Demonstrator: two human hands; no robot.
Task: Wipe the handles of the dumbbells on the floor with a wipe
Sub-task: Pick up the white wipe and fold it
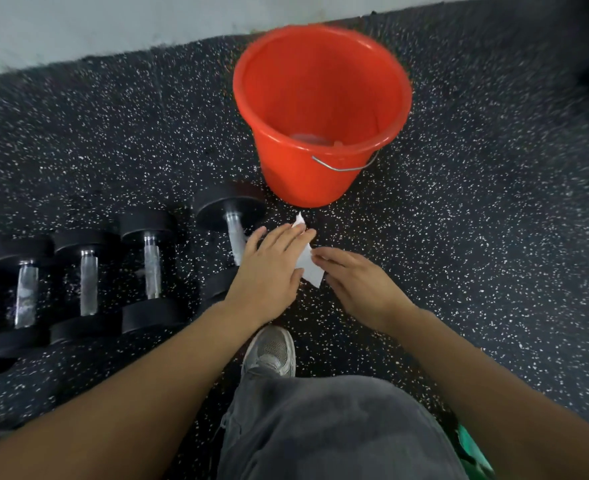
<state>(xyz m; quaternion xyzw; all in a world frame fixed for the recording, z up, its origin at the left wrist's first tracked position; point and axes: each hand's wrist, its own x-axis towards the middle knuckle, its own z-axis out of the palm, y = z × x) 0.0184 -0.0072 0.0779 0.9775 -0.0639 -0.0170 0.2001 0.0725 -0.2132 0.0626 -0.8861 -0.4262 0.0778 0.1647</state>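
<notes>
Several black dumbbells with silver handles lie in a row on the speckled floor; the rightmost dumbbell [232, 233] is partly hidden by my left hand [269, 268]. A white wipe [307, 263] is held between both hands, just right of that dumbbell. My left hand lies over the wipe's left part with fingers stretched out. The wipe's right edge is pinched by the fingertips of my right hand [359, 285]. The other dumbbells [152, 268] [89, 275] [26, 292] lie to the left, untouched.
An orange bucket [320, 109] with a metal bail stands just beyond my hands, something pale at its bottom. A grey wall base runs along the far edge. My grey shoe [272, 351] and trouser leg are below my hands. A green object [473, 448] sits at lower right.
</notes>
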